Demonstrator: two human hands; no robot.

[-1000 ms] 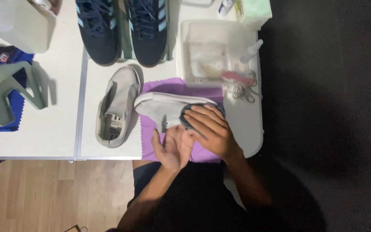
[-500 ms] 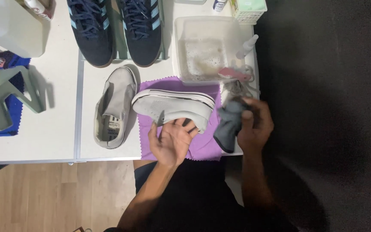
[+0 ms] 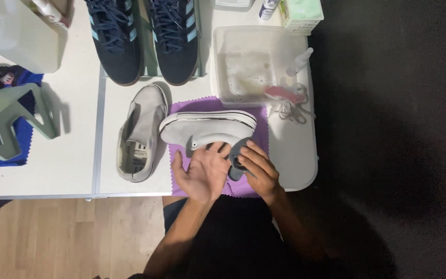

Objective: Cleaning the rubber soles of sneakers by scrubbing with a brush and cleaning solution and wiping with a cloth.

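The left hand [image 3: 205, 173] was spread, palm up, fingertips touching the near side of a grey slip-on shoe [image 3: 207, 129] lying on its side across a purple cloth [image 3: 181, 157]. The right hand [image 3: 256, 170] pinched a dark grey rag [image 3: 236, 155] against that shoe's near edge. Just left lay its grey partner [image 3: 140, 134], opening up. Farther off stood a pair of navy sneakers [image 3: 143, 39], and right of them a clear plastic tub [image 3: 256, 64] of sudsy water, all on the white table [image 3: 68, 160].

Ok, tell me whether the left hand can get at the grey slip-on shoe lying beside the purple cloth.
Probably yes: the left hand is open, and bare table separates it from the grey slip-on shoe.
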